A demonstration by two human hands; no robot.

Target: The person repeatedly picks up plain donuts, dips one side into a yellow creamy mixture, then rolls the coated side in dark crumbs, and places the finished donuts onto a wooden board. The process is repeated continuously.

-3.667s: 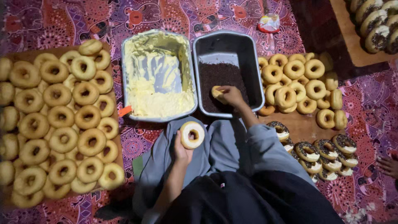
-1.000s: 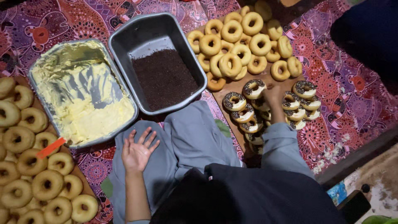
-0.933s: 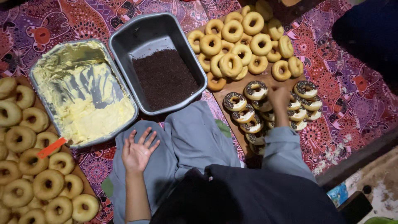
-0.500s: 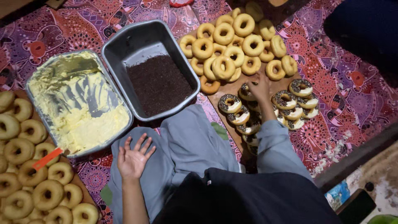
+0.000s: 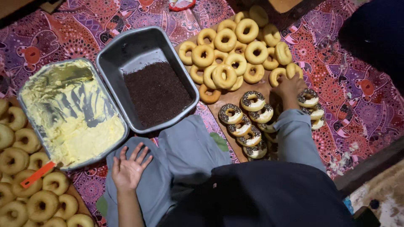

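Right hand (image 5: 289,86) at 2 o'clock, fingers curled onto a plain golden ring doughnut (image 5: 278,75) beside the sprinkle-topped doughnuts (image 5: 253,100). Left hand (image 5: 128,167) at 8 o'clock, palm up, fingers spread, empty, on grey-trousered knee (image 5: 185,151).

Plain donut (image 5: 278,75), pale golden ring w/ hole, unglazed, stands tilted on edge at lower right rim of the plain pile, upper centre-right of frame; right hand (image 5: 289,87) touches it from below. Just below, centre-right: sprinkled donuts (image 5: 252,101), white-iced w/ dark sprinkles on top, lying flat and overlapping in two short rows. Left hand (image 5: 128,168) lies open, fingers spread, lower left of centre, holding nothing.
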